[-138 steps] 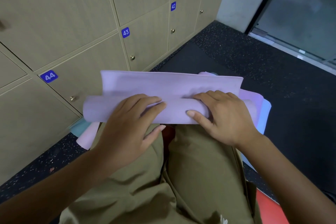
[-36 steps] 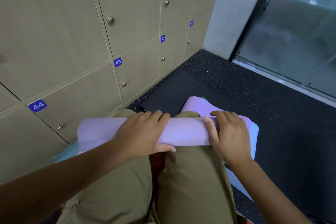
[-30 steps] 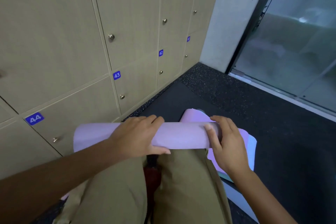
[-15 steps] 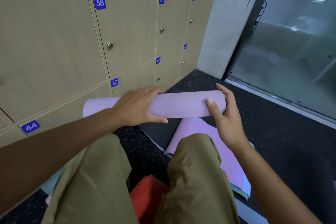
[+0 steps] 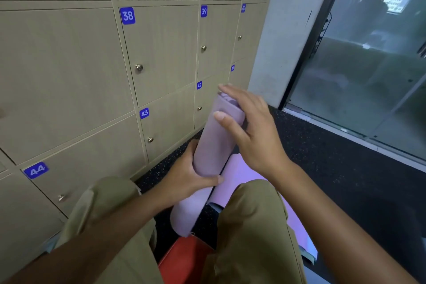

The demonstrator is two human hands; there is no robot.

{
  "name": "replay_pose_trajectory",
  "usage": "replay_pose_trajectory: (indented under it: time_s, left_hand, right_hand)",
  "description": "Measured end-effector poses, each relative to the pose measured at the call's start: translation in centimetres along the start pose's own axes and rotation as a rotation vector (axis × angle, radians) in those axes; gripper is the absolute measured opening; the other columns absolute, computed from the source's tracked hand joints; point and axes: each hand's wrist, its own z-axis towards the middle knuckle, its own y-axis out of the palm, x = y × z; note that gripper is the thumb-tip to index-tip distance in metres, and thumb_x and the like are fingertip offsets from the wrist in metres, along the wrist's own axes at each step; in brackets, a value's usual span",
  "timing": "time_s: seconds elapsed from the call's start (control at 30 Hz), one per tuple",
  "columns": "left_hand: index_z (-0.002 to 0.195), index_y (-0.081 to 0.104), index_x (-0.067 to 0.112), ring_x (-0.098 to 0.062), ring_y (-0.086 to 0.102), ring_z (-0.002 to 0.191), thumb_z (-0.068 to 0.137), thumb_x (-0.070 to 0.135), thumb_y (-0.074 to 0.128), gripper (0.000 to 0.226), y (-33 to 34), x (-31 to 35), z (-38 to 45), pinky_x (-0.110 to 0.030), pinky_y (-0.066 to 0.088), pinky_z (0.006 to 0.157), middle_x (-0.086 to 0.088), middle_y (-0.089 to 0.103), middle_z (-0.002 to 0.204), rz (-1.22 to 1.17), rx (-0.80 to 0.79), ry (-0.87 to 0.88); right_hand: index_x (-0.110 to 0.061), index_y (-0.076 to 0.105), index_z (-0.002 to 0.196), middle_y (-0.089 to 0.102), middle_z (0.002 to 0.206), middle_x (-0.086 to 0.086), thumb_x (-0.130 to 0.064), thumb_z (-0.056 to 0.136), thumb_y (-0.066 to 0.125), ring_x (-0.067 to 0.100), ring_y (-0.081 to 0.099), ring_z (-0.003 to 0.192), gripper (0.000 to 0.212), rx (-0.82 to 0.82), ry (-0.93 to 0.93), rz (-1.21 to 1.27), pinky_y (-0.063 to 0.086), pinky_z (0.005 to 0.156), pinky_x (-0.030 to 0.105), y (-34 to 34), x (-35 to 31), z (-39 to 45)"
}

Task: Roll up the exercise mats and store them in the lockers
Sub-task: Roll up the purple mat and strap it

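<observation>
Rolled mat: our left hand hides its middle | flat mat: our knee covers most | orange object: mostly hidden, unidentifiable | farthest locker labels: too small to read.

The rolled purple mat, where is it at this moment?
In the head view the rolled purple mat is at centre, tilted up towards locker 42, gripped low by the left hand, with the right hand at its upper end.

Blue number tags with white numerals mark the tan locker doors. Upper row, left to right: 38, 39, 40. Lower row, from far right to near left: 41, 42, 43, 44.
</observation>
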Motion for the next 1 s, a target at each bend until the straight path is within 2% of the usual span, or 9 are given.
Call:
replay_pose_trajectory:
  time_s: [0.1,0.27,0.5,0.67,0.8,1.0]
  left_hand:
    - [0.134,0.049,0.035,0.001,0.062,0.116,0.072,0.013,0.092,0.079,0.5,0.2,-2.2,-0.017,0.05,0.091,0.023,0.066,0.124,-0.117,0.069,0.009]
    - [0.127,0.05,0.036,0.005,0.063,0.11,0.072,0.009,0.09,0.073,1.5,0.8,-4.8,-0.01,0.049,0.083,0.028,0.067,0.116,-0.221,0.121,-0.026]
    - [0.137,0.048,0.034,-0.003,0.063,0.116,0.066,0.022,0.088,0.082,2.0,-0.8,-6.7,-0.017,0.052,0.088,0.019,0.067,0.122,-0.278,0.127,-0.05]
    - [0.129,0.051,0.037,-0.003,0.065,0.113,0.064,0.026,0.089,0.076,2.1,-0.6,-7.1,-0.02,0.052,0.088,0.019,0.067,0.12,-0.28,0.119,-0.021]
    - [0.124,0.057,0.03,-0.012,0.068,0.109,0.063,0.037,0.085,0.067,1.7,1.6,-6.3,-0.027,0.055,0.085,0.008,0.071,0.117,-0.348,0.228,0.071]
    - [0.137,0.052,0.008,-0.015,0.068,0.114,0.073,0.029,0.083,0.074,1.8,4.1,-4.6,-0.023,0.054,0.087,0.005,0.07,0.121,-0.345,0.266,0.241]
  right_hand:
    - [-0.022,0.059,0.14,0.06,0.14,-0.011,-0.041,0.1,0.058,0.01,0.048,0.134,0.044,0.002,-0.032,0.039,0.036,0.113,0.033,-0.1,-1.9,0.0]
    - [-0.017,0.064,0.133,0.061,0.141,-0.002,-0.038,0.101,0.058,0.013,0.045,0.141,0.04,-0.038,-0.112,0.017,0.036,0.114,0.035,0.4,-3.8,-0.1]
    - [-0.016,0.065,0.136,0.058,0.145,0.005,-0.044,0.099,0.056,0.025,0.047,0.138,0.046,-0.099,-0.159,-0.057,0.036,0.115,0.046,2.3,-3.5,-2.6]
    - [-0.015,0.065,0.136,0.058,0.145,0.006,-0.042,0.1,0.057,0.029,0.047,0.138,0.046,-0.071,-0.181,-0.056,0.037,0.114,0.048,2.6,-3.2,-3.1]
    - [-0.017,0.064,0.137,0.057,0.146,0.004,-0.039,0.1,0.059,0.029,0.046,0.14,0.044,-0.078,-0.191,-0.062,0.038,0.113,0.05,2.7,-3.3,-3.5]
    - [-0.02,0.063,0.138,0.055,0.148,0.001,-0.039,0.099,0.059,0.026,0.042,0.143,0.044,-0.097,-0.158,-0.04,0.037,0.114,0.049,2.0,-3.2,-4.0]
